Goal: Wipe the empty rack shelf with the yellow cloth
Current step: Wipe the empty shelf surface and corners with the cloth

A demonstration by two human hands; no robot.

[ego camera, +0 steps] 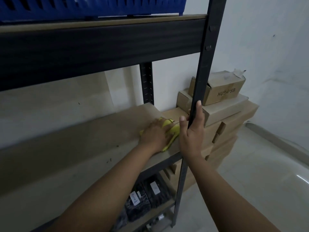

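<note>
Yellow cloth (172,131): crumpled, with a dark stitched edge; it lies on the shelf near the right end, mostly covered by the left hand, with corners sticking out past the fingers and toward the front edge.
Shelf (75,148): bare tan board with a few dark specks, set between black rack beams; the cloth sits on its right part, close to the front post.
Left hand (155,134): palm down on the cloth, fingers laid fairly flat and close together, pressing it onto the board; fingertips are blurred.
Right hand (192,131): wrapped round the front post (199,81) just above shelf level, thumb on the left face, one finger stretched up along the right face, other fingers hidden behind the post.
Above: blue crate (93,7) on the upper board.
Below: dark bundles (145,200) with white labels on the lower board.
Right of rack: stacked cardboard boxes (225,114) against the white wall, the top one open and printed with lettering too blurred to read fully.
</note>
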